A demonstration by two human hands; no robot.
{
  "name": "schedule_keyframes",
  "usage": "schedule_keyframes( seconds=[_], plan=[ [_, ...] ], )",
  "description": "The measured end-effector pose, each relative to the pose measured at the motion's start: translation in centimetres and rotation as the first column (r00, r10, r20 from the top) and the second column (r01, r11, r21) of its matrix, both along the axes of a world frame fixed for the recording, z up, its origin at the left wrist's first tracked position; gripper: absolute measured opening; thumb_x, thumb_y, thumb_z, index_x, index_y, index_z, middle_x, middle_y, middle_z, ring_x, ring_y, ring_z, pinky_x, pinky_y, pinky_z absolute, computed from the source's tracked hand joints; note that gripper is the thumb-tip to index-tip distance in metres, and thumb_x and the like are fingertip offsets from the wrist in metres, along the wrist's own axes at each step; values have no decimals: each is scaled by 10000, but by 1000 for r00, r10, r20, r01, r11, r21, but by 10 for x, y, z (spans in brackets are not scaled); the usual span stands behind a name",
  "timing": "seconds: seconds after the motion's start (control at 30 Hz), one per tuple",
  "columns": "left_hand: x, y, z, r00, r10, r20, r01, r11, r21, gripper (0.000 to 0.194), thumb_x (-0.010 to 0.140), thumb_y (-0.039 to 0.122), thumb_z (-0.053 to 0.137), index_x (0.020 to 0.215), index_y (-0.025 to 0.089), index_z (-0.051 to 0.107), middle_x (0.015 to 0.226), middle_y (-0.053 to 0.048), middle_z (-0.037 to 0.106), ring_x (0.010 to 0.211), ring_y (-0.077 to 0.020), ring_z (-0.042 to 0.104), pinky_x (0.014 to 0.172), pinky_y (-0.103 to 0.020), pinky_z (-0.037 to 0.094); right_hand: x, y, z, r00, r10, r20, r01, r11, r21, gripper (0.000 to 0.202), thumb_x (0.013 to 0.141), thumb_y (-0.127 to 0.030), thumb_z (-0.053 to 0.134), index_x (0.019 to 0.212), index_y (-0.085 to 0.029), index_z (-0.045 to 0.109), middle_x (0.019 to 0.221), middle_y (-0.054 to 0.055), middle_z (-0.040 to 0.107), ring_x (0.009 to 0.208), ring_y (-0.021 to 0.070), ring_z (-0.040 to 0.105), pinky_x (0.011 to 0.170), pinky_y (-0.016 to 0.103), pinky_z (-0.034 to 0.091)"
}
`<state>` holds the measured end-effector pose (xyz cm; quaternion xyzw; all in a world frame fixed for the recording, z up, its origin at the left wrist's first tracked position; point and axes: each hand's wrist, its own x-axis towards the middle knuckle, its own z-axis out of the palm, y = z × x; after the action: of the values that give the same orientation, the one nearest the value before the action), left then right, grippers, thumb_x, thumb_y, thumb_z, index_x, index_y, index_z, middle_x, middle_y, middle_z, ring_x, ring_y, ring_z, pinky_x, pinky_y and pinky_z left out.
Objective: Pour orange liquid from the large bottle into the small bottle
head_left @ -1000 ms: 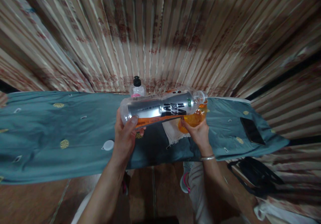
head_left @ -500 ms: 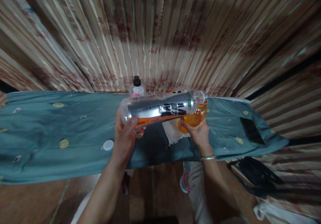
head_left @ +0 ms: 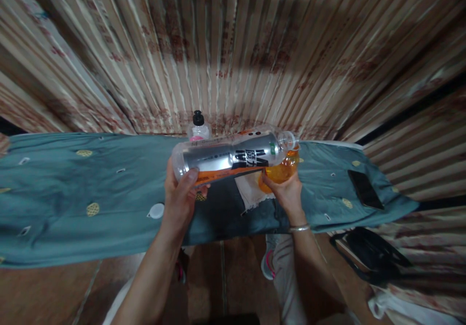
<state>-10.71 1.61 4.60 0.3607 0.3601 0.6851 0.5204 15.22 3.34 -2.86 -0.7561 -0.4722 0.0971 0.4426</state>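
Overlapping black-topped bottle (head_left: 199,131), silver-labelled bottle (head_left: 233,156), white cap (head_left: 157,211), phone (head_left: 365,189) lying apart

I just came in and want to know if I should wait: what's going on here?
A person's left hand holds a large clear plastic bottle with a silver and orange label nearly on its side, tipped over a table with a teal cloth. Its open mouth is at the neck of an orange bottle, gripped in the right hand. A round white cap lies on the cloth. Whether liquid is flowing, I cannot tell.
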Motion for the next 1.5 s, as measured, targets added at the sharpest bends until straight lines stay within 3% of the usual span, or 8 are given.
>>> schedule_keyframes(
  seconds=[0.43,0.93,1.3,1.5],
  plan=[
    [-11,2,-2,999,34,13,-34,999,-26,482,673,408,828,1049,226,588,756,5,648,511,-147,594,383,-247,424,-7,1,1,999,7,53,-6,1000,-27,834,557,-607,791,1231,-180,549,1061,151,754,956,344,735,817,431,573],
    [-16,3,-3,999,43,6,-43,998,-44,432,640,429,836,943,203,627,744,-5,651,505,-147,605,370,-230,415,-7,1,-2,996,35,77,-33,999,-24,854,585,-591,800,1275,-168,527,1109,161,751,1006,344,739,851,420,574],
    [-17,2,-4,999,47,3,-47,997,-54,456,661,425,820,1012,207,626,730,5,635,506,-144,585,379,-237,407,-9,1,-3,996,44,80,-43,999,-22,866,603,-579,793,1305,-164,503,1140,170,740,1040,351,729,871,429,568],
    [-17,3,-8,999,36,32,-35,998,-45,580,685,420,794,1192,211,604,758,5,646,522,-134,597,404,-218,408,-10,2,-2,996,44,79,-43,999,-18,859,600,-556,801,1312,-170,514,1132,156,743,1039,345,730,865,415,568]
  ],
)
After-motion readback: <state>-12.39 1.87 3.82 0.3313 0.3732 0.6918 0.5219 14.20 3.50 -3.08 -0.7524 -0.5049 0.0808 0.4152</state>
